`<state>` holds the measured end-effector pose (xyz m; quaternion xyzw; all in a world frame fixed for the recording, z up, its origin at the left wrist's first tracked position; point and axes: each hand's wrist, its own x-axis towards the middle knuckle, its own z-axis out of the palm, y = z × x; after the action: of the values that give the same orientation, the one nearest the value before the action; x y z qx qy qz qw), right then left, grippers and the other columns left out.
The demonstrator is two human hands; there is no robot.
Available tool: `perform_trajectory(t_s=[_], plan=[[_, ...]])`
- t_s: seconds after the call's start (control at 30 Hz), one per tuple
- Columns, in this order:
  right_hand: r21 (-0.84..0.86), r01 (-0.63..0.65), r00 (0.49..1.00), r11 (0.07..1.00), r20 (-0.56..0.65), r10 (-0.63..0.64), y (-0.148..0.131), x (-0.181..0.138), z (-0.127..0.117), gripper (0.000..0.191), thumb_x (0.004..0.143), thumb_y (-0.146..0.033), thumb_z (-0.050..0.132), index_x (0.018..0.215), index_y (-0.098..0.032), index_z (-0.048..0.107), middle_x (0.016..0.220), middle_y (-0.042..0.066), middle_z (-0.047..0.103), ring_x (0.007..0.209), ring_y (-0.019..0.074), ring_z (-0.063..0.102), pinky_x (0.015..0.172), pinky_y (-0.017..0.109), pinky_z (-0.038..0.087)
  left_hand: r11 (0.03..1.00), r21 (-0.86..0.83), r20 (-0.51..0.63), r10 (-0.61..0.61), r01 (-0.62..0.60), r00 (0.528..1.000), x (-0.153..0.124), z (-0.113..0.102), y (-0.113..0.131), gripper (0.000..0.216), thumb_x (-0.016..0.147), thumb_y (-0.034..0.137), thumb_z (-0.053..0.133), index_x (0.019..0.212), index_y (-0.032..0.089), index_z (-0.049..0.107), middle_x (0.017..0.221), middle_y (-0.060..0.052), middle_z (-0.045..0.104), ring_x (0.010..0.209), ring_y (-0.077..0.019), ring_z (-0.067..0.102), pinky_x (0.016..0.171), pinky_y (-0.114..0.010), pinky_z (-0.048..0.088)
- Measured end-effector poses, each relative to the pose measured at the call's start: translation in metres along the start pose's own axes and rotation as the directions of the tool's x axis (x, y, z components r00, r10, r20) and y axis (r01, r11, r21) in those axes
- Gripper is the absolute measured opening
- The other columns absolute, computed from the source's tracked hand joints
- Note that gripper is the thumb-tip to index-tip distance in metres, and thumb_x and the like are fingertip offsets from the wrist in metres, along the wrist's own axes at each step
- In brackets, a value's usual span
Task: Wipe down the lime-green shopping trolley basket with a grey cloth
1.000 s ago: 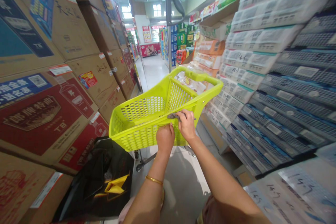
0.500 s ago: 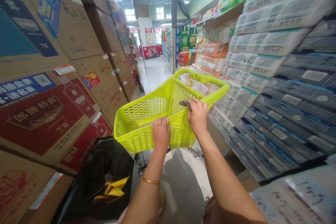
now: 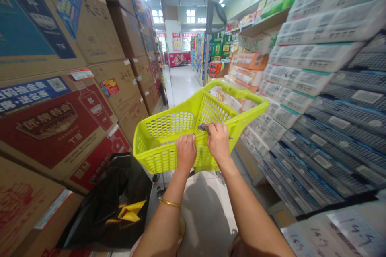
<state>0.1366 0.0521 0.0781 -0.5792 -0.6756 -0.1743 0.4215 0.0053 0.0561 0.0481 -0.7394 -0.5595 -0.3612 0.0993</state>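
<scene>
A yellow-green plastic shopping cart (image 3: 159, 124) with perforated walls stands before me, turned sideways. Its basket has a raised child-seat section and a looped handle on the right. My left hand (image 3: 185, 151) is closed over the near rim. In my right hand (image 3: 218, 141) is a crumpled dark grey cloth (image 3: 204, 127), pressed on the same rim just right of my left hand. Part of the cloth is hidden under my fingers. The inside of the basket that I can see holds nothing.
Stacked cardboard cartons (image 3: 57, 124) line the left side. A black bag (image 3: 102, 204) with a yellow piece (image 3: 131, 211) sits at lower left. On the right rise tall piles of packaged goods (image 3: 325, 144). A tiled aisle (image 3: 182, 78) runs ahead past a dark post (image 3: 209, 40).
My right hand has slid left along the rim with the cloth, closer to my left hand. My left hand stays on the rim. The view has shifted slightly.
</scene>
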Motion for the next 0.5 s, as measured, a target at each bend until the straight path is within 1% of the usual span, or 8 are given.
perform_trajectory(t_s=[0.13,0.2,0.3,0.43,0.5], plan=[[-0.023,-0.079,0.983,0.997,-0.167,0.074,0.029,0.010,-0.010,0.035,0.074,-0.005,0.042,0.100,-0.019,0.060,0.101,0.008,0.056,0.091,0.0220,0.043,0.081,0.035,0.034,1.000,-0.016,0.012,-0.006,0.007,1.000,0.000,-0.003,-0.003,0.032,0.093,0.029,0.029,0.089,0.018,0.058,0.083,-0.007,0.061,0.082,-0.0194,0.051,0.074,-0.032,0.034],[-0.013,-0.090,0.974,0.996,-0.210,0.085,0.034,0.011,-0.011,0.035,0.074,-0.005,0.042,0.100,-0.019,0.060,0.102,0.009,0.055,0.092,0.0223,0.043,0.081,0.036,0.034,1.000,-0.021,0.010,-0.012,0.012,1.000,0.001,-0.004,-0.003,0.032,0.093,0.029,0.029,0.088,0.018,0.059,0.082,-0.007,0.061,0.082,-0.0193,0.051,0.074,-0.032,0.034],[-0.004,-0.095,0.980,0.995,-0.177,0.093,0.024,0.007,-0.005,0.033,0.075,-0.006,0.042,0.098,-0.019,0.060,0.098,0.009,0.056,0.092,0.0228,0.043,0.080,0.036,0.034,1.000,-0.015,-0.005,-0.021,0.021,1.000,0.001,-0.005,-0.002,0.033,0.093,0.029,0.029,0.084,0.018,0.059,0.079,-0.006,0.059,0.081,-0.0192,0.051,0.074,-0.032,0.034],[0.008,-0.068,0.996,0.998,-0.057,0.069,-0.004,-0.003,0.007,0.032,0.075,-0.005,0.043,0.099,-0.019,0.061,0.096,0.009,0.056,0.089,0.0227,0.041,0.079,0.035,0.035,1.000,-0.005,-0.014,-0.020,0.020,1.000,0.002,-0.005,-0.002,0.034,0.093,0.027,0.029,0.081,0.018,0.058,0.077,-0.006,0.059,0.080,-0.0191,0.051,0.072,-0.032,0.033],[0.013,-0.047,0.999,0.999,-0.013,0.048,-0.013,-0.006,0.009,0.034,0.075,-0.005,0.043,0.099,-0.020,0.061,0.096,0.008,0.057,0.088,0.0221,0.041,0.078,0.034,0.035,1.000,-0.009,-0.017,-0.020,0.020,1.000,0.002,-0.005,-0.002,0.034,0.093,0.027,0.029,0.081,0.018,0.058,0.078,-0.006,0.059,0.079,-0.0191,0.051,0.072,-0.032,0.033]])
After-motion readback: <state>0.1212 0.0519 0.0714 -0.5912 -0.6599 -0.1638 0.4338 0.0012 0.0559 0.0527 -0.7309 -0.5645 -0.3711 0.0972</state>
